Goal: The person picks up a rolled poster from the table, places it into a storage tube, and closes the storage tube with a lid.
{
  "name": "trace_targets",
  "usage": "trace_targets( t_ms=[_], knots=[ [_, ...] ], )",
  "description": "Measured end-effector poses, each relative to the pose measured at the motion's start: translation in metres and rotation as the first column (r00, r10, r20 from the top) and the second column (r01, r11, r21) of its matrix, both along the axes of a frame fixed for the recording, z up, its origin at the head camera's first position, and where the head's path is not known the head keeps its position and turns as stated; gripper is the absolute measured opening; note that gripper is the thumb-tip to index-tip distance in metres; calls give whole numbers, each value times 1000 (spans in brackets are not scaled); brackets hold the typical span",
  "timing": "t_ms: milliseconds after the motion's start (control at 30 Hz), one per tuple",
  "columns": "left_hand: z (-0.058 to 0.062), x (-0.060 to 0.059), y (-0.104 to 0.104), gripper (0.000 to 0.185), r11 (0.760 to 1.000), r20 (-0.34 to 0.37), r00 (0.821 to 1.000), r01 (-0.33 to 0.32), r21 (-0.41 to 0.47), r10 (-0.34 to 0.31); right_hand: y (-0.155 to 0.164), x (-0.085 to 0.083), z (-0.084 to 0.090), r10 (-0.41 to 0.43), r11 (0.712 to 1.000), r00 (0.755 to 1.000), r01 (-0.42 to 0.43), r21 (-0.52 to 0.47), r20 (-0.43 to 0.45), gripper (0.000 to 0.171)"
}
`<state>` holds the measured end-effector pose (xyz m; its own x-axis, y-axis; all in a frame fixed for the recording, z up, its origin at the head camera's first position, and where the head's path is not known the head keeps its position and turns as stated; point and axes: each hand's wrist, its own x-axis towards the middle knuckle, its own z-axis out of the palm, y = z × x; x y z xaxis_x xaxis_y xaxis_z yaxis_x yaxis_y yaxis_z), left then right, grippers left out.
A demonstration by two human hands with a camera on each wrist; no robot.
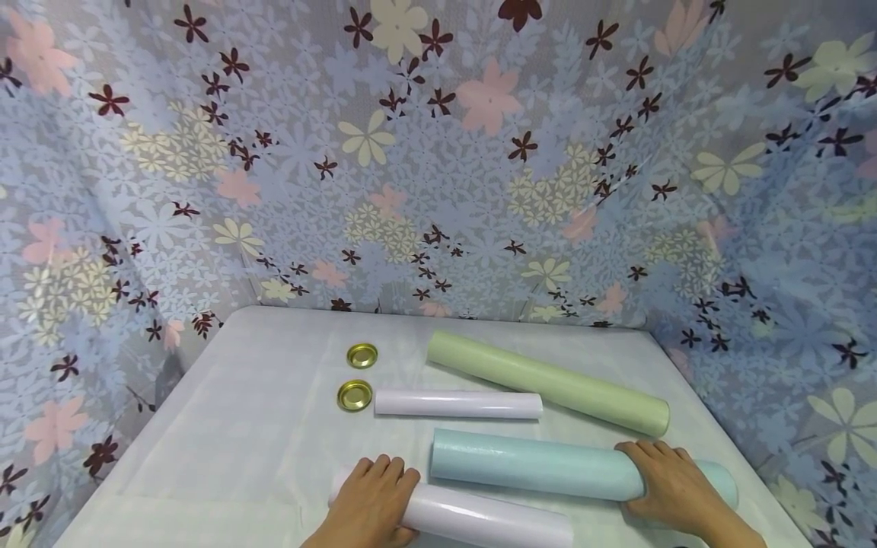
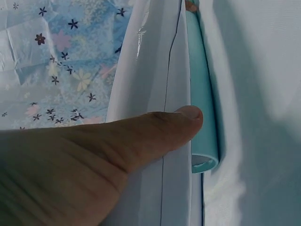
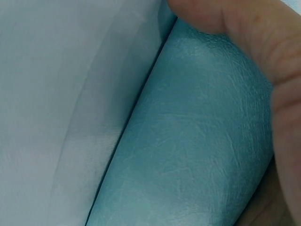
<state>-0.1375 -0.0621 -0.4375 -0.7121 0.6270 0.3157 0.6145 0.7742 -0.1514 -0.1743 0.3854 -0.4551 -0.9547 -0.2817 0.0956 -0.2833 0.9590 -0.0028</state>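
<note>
Nearest the head camera, at 6 o'clock on the table (image 1: 226, 426), lies a white roll (image 1: 489, 519). Its long axis runs from about 9 to 3 o'clock, dipping slightly toward the viewer at the right. The left hand (image 1: 373, 502) rests over its left end, fingers draped across the top. In the left wrist view the thumb (image 2: 181, 123) presses flat against the white sheet beside the seam, so the hold is a loose wrap, not a tight clench.

Just behind, a teal roll (image 1: 534, 464) lies almost parallel to it. Its open left end sits at about 12 o'clock from the left hand, close but apart. The right hand (image 1: 674, 483) lies over this roll's right end at about 4 o'clock on the table, fingers curved over the top. The right wrist view shows the fingers (image 3: 263, 42) wrapped against the textured teal surface (image 3: 188, 141).

Each hand is therefore at the outer end of its own roll; neither is near the other's.

Further back, a short white roll (image 1: 457, 404) lies at centre, a green roll (image 1: 548, 380) runs from 11 toward 4 o'clock, and two gold lids (image 1: 355, 395) sit at the left.

No brand, label or legible writing appears on any item.
</note>
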Motion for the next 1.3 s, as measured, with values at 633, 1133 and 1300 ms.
trace_targets(
  t_ms=[633, 1133, 1300],
  knots=[
    [8, 1, -13, 53, 999, -64, 998, 7, 45, -4, -2, 2, 3, 7, 1000, 1000, -7, 14, -24, 71],
    [18, 2, -24, 56, 998, 2, 999, -35, 53, 35, -3, 4, 9, -18, 1000, 1000, 19, 11, -25, 72],
    [22, 3, -29, 56, 996, 24, 998, -63, 65, 62, -1, 3, 14, -19, 1000, 998, 20, 15, -55, 72]
  ],
)
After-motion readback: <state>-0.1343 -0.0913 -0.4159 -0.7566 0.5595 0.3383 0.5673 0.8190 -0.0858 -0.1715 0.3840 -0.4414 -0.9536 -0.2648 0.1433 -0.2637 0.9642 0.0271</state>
